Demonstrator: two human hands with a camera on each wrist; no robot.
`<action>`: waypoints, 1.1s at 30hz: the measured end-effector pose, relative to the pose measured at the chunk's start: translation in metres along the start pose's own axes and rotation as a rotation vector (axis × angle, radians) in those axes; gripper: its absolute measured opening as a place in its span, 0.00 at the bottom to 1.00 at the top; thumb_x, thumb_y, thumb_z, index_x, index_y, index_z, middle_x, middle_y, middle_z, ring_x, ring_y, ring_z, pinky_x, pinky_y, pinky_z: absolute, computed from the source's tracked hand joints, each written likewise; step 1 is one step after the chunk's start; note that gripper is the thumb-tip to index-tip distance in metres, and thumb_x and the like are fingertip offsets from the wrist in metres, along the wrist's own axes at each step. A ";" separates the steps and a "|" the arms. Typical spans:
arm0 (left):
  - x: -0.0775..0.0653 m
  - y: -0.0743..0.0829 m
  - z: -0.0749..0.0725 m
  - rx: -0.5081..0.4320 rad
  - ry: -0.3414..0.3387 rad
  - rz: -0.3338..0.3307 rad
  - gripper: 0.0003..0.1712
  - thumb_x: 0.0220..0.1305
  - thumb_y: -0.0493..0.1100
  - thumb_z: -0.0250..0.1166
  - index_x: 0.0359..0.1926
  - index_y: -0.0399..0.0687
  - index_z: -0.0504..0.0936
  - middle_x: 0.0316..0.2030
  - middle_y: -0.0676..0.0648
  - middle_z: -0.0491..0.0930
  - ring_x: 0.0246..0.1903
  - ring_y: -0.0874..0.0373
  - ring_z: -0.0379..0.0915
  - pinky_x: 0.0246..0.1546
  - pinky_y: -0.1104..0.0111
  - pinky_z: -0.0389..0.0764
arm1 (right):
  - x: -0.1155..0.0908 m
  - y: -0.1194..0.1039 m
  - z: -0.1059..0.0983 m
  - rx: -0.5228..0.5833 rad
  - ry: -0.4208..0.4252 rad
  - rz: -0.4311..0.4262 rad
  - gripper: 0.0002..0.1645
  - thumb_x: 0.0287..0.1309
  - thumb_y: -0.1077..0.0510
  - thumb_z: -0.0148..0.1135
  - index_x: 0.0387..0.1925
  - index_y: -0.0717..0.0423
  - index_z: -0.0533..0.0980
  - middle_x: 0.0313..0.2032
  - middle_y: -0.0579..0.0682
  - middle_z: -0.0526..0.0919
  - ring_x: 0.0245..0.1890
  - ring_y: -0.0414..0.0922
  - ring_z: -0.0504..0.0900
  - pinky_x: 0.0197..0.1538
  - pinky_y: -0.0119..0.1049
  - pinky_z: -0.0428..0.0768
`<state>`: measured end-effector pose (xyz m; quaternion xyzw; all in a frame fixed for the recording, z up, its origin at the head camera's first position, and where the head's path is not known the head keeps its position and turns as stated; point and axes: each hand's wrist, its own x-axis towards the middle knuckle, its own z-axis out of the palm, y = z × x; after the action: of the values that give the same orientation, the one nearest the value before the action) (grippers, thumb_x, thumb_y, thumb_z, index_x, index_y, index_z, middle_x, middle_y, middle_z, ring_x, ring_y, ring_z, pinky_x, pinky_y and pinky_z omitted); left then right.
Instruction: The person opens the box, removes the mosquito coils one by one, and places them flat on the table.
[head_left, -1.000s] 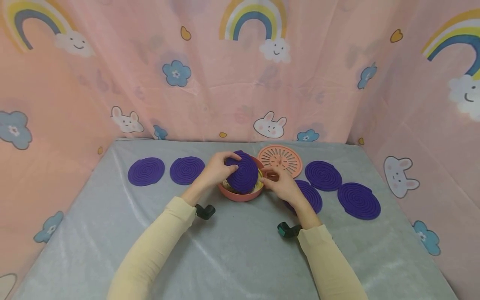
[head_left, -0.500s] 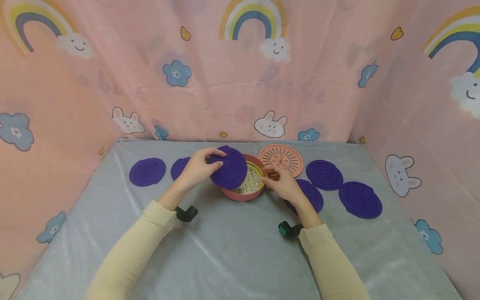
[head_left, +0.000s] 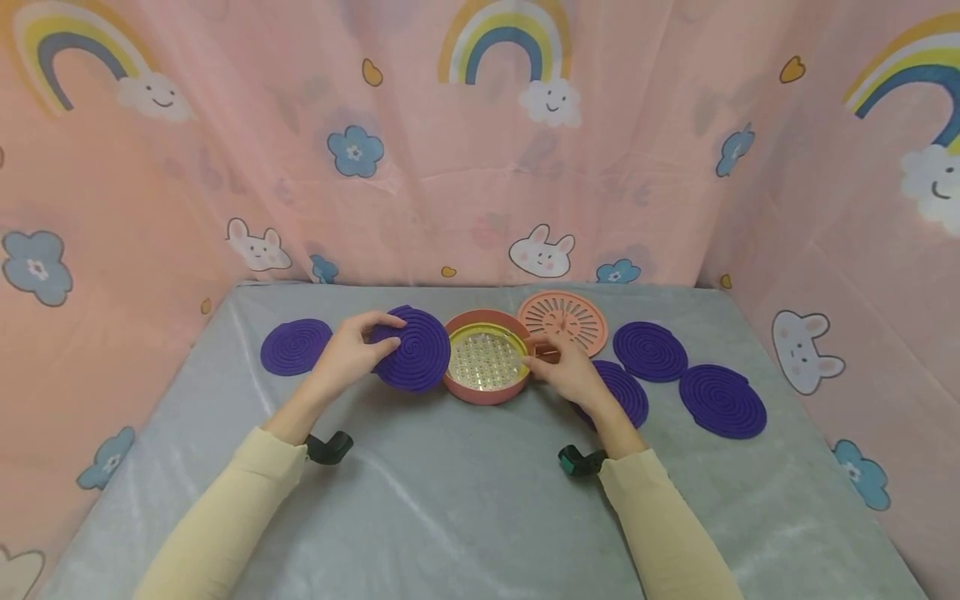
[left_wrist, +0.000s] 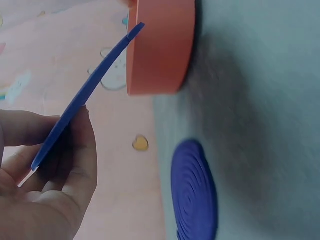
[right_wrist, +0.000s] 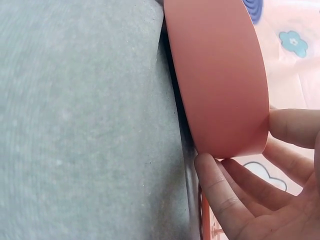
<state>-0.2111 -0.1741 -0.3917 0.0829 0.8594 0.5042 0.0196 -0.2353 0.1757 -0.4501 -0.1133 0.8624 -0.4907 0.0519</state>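
Note:
My left hand pinches a purple mosquito coil by its left edge, tilted above the table just left of the round pink mosquito coil box. The left wrist view shows this coil edge-on between thumb and fingers, apart from the box. My right hand grips the box's right side, thumb at the rim and fingers against the outer wall. Inside the box lies a yellow-rimmed, patterned pale disc. The held coil hides another coil on the table behind it.
Behind the box to the right lies its slotted pink lid. Further coils lie flat on the grey cloth: one at far left, others at right, including a coil and another coil. A pink printed curtain surrounds the table.
My left hand has carried the coil from over the box leftwards, uncovering the patterned disc inside. My right hand has stayed at the box's right side.

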 end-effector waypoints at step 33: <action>-0.067 -0.085 -0.059 -0.069 0.086 -0.324 0.24 0.72 0.37 0.62 0.66 0.33 0.73 0.67 0.32 0.68 0.46 0.60 0.72 0.39 0.77 0.74 | 0.000 -0.001 0.001 -0.008 -0.009 0.025 0.26 0.68 0.52 0.66 0.64 0.57 0.75 0.59 0.61 0.78 0.58 0.58 0.78 0.54 0.51 0.82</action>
<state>-0.1627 -0.2768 -0.4395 -0.0791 0.8438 0.5266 0.0665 -0.2354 0.1743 -0.4495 -0.1049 0.8655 -0.4859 0.0614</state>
